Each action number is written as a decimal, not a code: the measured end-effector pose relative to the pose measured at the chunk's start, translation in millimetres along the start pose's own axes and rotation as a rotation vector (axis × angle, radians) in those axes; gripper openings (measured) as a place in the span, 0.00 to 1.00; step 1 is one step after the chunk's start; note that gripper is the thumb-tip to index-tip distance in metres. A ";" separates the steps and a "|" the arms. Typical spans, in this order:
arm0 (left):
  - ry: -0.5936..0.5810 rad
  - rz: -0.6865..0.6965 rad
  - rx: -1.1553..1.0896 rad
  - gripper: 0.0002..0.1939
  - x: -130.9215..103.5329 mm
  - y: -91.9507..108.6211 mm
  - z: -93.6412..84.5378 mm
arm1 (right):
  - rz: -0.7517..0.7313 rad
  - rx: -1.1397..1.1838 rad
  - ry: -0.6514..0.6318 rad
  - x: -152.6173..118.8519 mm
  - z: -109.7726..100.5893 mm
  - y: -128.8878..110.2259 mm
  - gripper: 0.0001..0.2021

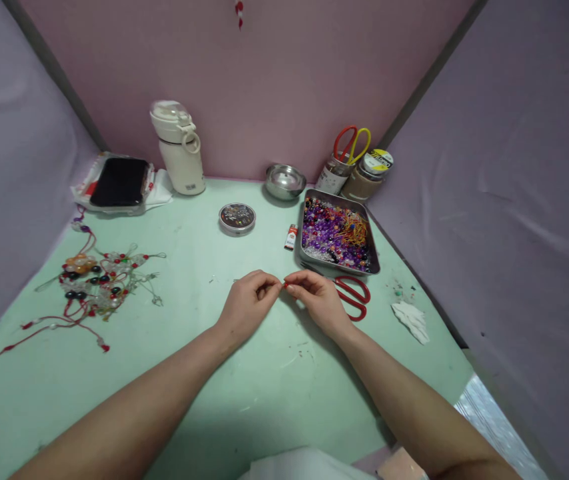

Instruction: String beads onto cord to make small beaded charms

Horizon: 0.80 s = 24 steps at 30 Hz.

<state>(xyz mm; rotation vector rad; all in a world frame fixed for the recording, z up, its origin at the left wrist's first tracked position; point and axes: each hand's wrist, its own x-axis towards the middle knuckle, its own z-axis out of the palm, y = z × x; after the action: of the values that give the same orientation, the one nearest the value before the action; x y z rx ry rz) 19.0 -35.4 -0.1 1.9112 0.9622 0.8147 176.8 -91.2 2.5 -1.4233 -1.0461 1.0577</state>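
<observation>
In front of me, my left hand [249, 303] and my right hand [323, 305] meet low over the table, both with thumb and fingers pinched. A tiny red piece [286, 285], perhaps a bead or a bit of cord, shows at the right fingertips. The left fingertips come right up against it, and what they grip is too small to tell. Red-handled scissors [366, 292] lie beside my right hand, partly covered by it. Just beyond is a metal tray [375, 257] of purple, red, black and clear beads with a tangle of orange thread [354, 230].
Beaded strings [94, 287] lie in a heap at left. Behind stand a phone [119, 181], a cream bottle [182, 160], a round tin [237, 219], a steel bowl [285, 181], a lighter [291, 237] and two jars [332, 179]. A crumpled tissue [411, 321] is at right.
</observation>
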 end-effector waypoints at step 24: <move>-0.006 -0.022 -0.017 0.08 -0.3 -1.1 0.4 | -0.007 -0.049 -0.004 -1.3 1.9 -1.2 0.05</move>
<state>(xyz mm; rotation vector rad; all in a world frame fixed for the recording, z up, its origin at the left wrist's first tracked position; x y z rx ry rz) 18.8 -35.4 -1.2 1.8841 0.9681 0.8009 174.6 -91.9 3.6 -1.4558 -1.0856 1.0367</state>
